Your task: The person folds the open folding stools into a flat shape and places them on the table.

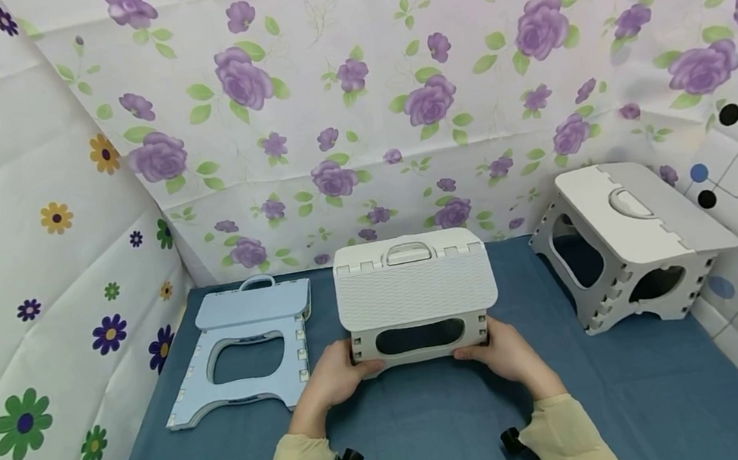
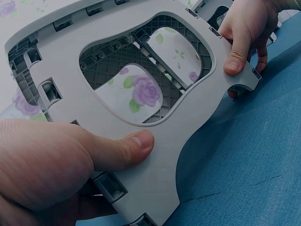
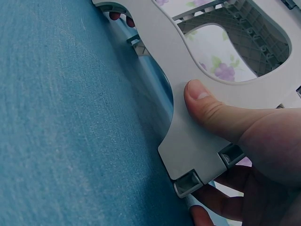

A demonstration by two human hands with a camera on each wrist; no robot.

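Observation:
A light grey folding step stool (image 1: 415, 289) stands in the middle, partly unfolded, its textured top and handle slot facing up. My left hand (image 1: 338, 376) grips the left side of its front leg panel, thumb on the front face. On the right side of that panel, my right hand (image 1: 508, 354) holds on with its thumb in front. The right wrist view shows the right hand's fingers (image 3: 221, 200) curled behind the leg. In the left wrist view, the panel's opening (image 2: 146, 70) reveals the ribbed underside; most of the left hand's fingers are hidden.
To the left, a blue folding stool (image 1: 247, 358) lies folded flat on the dark blue cloth (image 1: 427, 436). An unfolded grey stool (image 1: 642, 229) stands upright at the right. Patterned sheets (image 1: 328, 113) enclose the back and both sides.

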